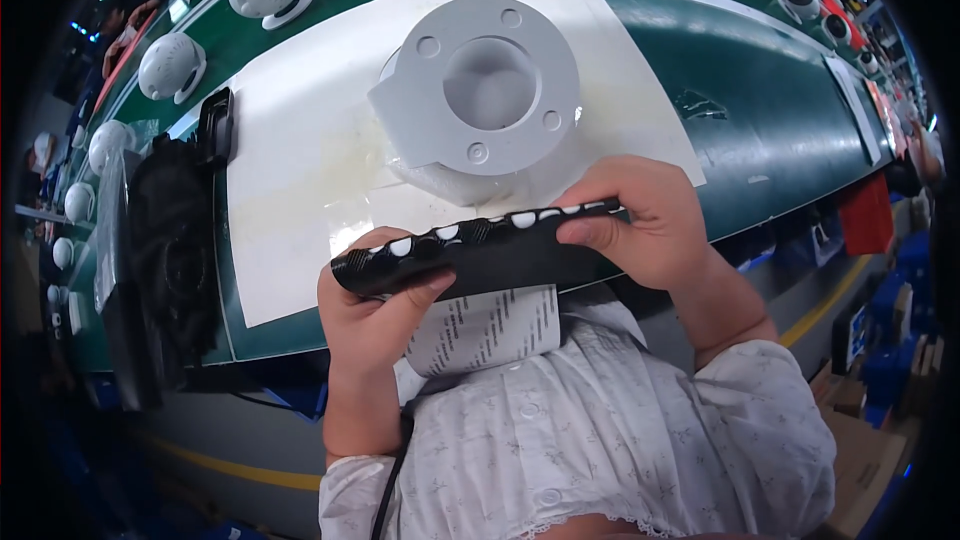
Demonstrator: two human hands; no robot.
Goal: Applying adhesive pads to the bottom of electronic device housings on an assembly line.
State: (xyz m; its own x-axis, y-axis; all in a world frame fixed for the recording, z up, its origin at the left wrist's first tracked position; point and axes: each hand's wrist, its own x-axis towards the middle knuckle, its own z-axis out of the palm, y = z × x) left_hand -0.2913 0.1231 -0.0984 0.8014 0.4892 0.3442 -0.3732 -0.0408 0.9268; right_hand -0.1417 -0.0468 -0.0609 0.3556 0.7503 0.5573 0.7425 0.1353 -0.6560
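Black sheet with white dots (520,252) is up in both hands, just on the near side of the grey ring-shaped part (425,90). Left hand (375,310) has one end pinched, right hand (645,225) has the other, thumbs on the plain dark face, grips pretty narrow. Fingers are partly hidden behind it tbh. White mat (295,170) is under the grey ring-shaped part.
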